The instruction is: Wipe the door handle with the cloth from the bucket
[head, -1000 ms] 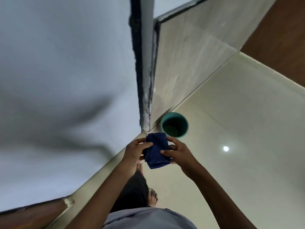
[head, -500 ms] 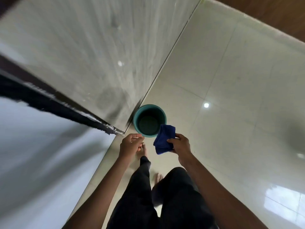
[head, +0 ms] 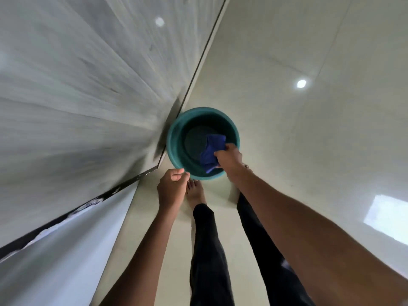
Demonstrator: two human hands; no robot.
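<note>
A teal bucket point(head: 176, 149) stands on the glossy floor against the wall. My right hand point(head: 228, 159) grips a folded dark blue cloth point(head: 212, 152) and holds it over the bucket's mouth, inside the rim on the right. My left hand point(head: 173, 189) hangs just in front of the bucket's near rim, fingers curled in with nothing in them. No door handle is in view.
A pale streaked wall panel point(head: 88, 96) fills the left, with a dark chipped edge strip point(head: 92, 200) running down to the floor. My bare foot point(head: 195, 193) and black trouser legs point(head: 209, 250) are just behind the bucket. Cream floor tiles point(head: 309, 140) spread to the right.
My view has tilted down onto the bucket. The left hand let go of the cloth; the right hand has carried it from in front of the bucket to over its mouth.
</note>
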